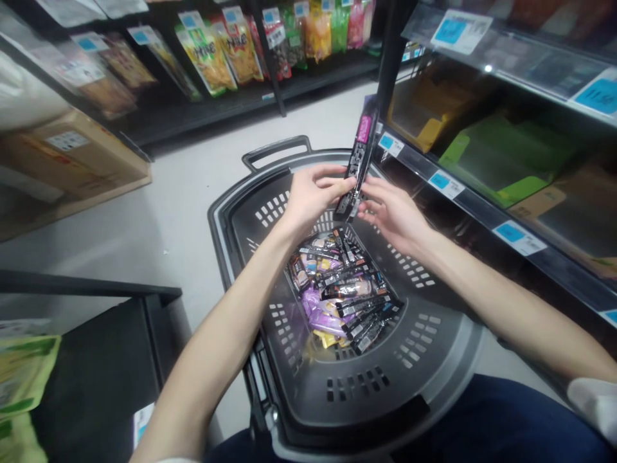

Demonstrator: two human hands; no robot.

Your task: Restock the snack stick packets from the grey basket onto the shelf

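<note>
My left hand [312,193] pinches a long black snack packet [357,164] with a pink top, holding it upright over a dark grey shopping basket [357,392]. Just to the right, my right hand [393,212] has its fingers curled around the packet's lower end. Below both hands, several similar black, purple and yellow packets [342,292] lie piled in the basket's bottom.
A black shelf with blue price tags [446,183] and green and yellow bins runs along the right. Hanging snack bags [226,54] fill the far racks. A cardboard box [81,154] sits at left, and green packets [24,373] lie at the lower left.
</note>
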